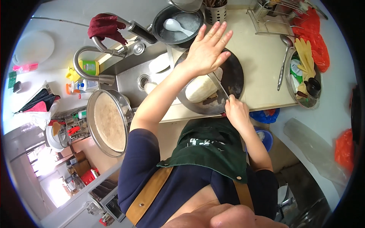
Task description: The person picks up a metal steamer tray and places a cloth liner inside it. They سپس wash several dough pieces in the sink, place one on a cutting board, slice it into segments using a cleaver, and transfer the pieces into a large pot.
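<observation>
My left hand (211, 49) is held over the far part of a dark round board (234, 78), fingers stretched out and holding nothing I can see. My right hand (235, 112) grips the handle of a knife (222, 88) at the board's near right. The blade lies across a pale, smooth oblong piece, likely dough (199, 89), on the board; part of the piece is hidden behind blade and hand.
Left are a steel sink (127, 83) with curved taps (81, 55) and a wide round pan (108, 125). A black bowl with a white ladle (175, 26) stands behind the board. Right are a spoon (285, 57), a tray with yellow gloves (306, 57) and a wire rack (262, 19).
</observation>
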The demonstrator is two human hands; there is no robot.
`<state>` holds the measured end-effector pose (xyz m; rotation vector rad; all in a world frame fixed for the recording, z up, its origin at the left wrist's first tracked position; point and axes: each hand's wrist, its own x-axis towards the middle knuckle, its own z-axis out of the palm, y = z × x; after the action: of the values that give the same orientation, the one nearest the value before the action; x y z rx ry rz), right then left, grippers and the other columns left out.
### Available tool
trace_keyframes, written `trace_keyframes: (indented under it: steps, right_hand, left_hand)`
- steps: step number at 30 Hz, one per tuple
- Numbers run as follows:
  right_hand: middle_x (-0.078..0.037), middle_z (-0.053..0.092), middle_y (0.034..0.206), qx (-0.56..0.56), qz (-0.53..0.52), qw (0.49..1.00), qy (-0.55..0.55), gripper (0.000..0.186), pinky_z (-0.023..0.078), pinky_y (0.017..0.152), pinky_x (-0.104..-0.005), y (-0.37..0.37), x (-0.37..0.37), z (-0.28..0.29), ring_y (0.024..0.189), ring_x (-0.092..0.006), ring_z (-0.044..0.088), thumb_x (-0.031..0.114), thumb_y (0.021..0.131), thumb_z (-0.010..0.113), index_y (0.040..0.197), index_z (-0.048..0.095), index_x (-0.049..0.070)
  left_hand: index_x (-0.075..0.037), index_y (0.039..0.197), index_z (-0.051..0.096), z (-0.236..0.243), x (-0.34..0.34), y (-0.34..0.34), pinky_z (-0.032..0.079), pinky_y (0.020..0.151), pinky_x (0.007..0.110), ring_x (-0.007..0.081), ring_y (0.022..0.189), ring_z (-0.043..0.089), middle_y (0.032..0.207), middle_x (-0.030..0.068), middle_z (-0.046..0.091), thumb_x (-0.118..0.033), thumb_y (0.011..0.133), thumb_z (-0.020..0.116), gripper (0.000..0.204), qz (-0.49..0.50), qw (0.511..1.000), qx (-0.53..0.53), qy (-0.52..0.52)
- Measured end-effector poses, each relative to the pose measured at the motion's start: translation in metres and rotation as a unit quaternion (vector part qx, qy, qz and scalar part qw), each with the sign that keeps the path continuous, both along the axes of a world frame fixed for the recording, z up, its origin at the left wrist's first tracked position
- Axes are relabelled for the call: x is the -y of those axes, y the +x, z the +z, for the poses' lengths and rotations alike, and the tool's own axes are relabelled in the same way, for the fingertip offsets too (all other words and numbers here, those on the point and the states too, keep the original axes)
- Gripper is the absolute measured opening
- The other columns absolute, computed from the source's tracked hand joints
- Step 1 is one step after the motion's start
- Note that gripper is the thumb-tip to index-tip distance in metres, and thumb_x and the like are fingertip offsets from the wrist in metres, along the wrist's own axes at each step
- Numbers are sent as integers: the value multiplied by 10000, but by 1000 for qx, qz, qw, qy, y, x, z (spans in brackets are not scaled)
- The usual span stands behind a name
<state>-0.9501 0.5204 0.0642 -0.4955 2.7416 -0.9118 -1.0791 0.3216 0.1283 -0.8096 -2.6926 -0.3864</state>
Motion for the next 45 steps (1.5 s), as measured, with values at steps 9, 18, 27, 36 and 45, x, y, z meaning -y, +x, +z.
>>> trace_keyframes:
  steps: [9, 18, 27, 36, 45]
  right_hand:
    - [-156, 622, 650, -7, 54, 991, 119, 121, 516, 485, -399, 6, 13, -9, 567, -310, 647, 139, 885, 547, 858, 503, 29]
    - [-178, 619, 659, 10, 60, 991, 121, 112, 511, 499, -436, 8, 19, -47, 562, -352, 631, 106, 842, 565, 874, 505, 16]
    - [-180, 627, 668, 10, 40, 998, 42, 125, 499, 525, -455, 6, 10, 2, 580, -369, 624, 124, 885, 541, 873, 506, 5]
    - [-177, 597, 608, 29, 64, 995, 75, 135, 487, 497, -454, 15, 24, 0, 545, -371, 607, 123, 898, 535, 843, 490, 8]
    - [-175, 617, 618, 44, 78, 991, 102, 123, 512, 504, -443, 23, 29, -42, 553, -353, 631, 120, 856, 554, 841, 505, 8]
  left_hand:
    - [-87, 1415, 388, -61, -5, 11, 169, 1139, 487, 308, 1392, 281, 1472, 162, 352, -404, 948, 431, 567, -41, 997, 62, -23]
    - [-41, 1419, 355, -111, 3, 15, 164, 1138, 499, 297, 1400, 267, 1483, 158, 335, -364, 961, 427, 565, -37, 992, 118, -6]
    - [-55, 1440, 326, -19, 15, 19, 110, 1131, 527, 322, 1416, 219, 1499, 163, 302, -352, 947, 429, 585, -22, 996, 64, 64]
    - [-64, 1390, 414, -61, 12, 32, 208, 1122, 501, 317, 1366, 328, 1439, 170, 397, -370, 930, 464, 555, -39, 997, 62, 16]
    - [-64, 1368, 441, -104, 17, 29, 245, 1108, 505, 318, 1352, 354, 1427, 164, 417, -381, 928, 471, 543, -52, 994, 92, 10]
